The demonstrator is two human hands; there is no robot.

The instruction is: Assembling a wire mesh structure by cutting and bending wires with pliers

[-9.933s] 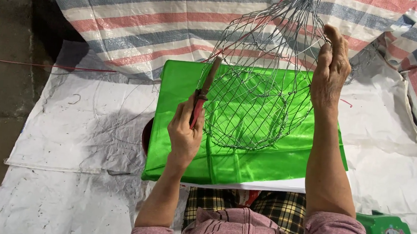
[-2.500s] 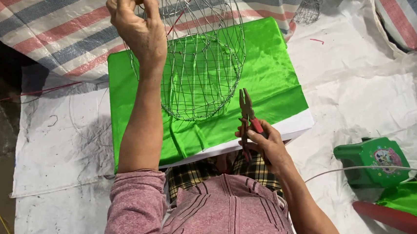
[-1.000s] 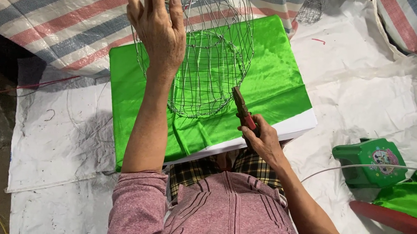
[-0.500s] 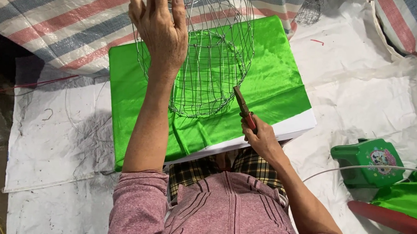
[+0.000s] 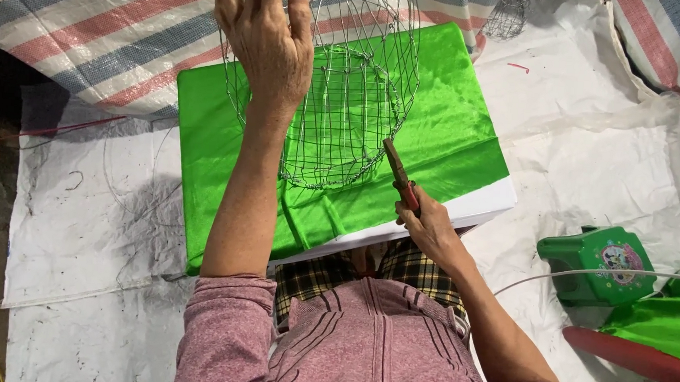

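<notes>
Left hand is raised at the top of the frame, fingers curled around the upper wires of a wire-mesh basket frame. Grip is closed on the wire; the exact contact points are hidden behind the hand.

The frame hangs from that hand, open end toward the camera, over a board covered in bright green satin cloth. Its lower rim sits close to the cloth; whether it touches cannot be told. The frame is rounded, thin silver wire in a square grid.

Right hand is low, just beside the near edge of the board, fist wrapped around red-handled pliers. The pliers point up and away toward the lower right of the frame, tips right at its rim. Jaws look pressed together, nothing visibly caught between them. Contact between tips and wire cannot be told.

The board rests across the person's lap, white edge showing on the near side. The person wears a pink long-sleeved top over plaid trousers.

Surroundings: white woven sheeting on the ground, a striped red-blue-white tarp behind the board, a small green plastic stool to the right, and more green cloth at the right edge, a red strip beneath it.
</notes>
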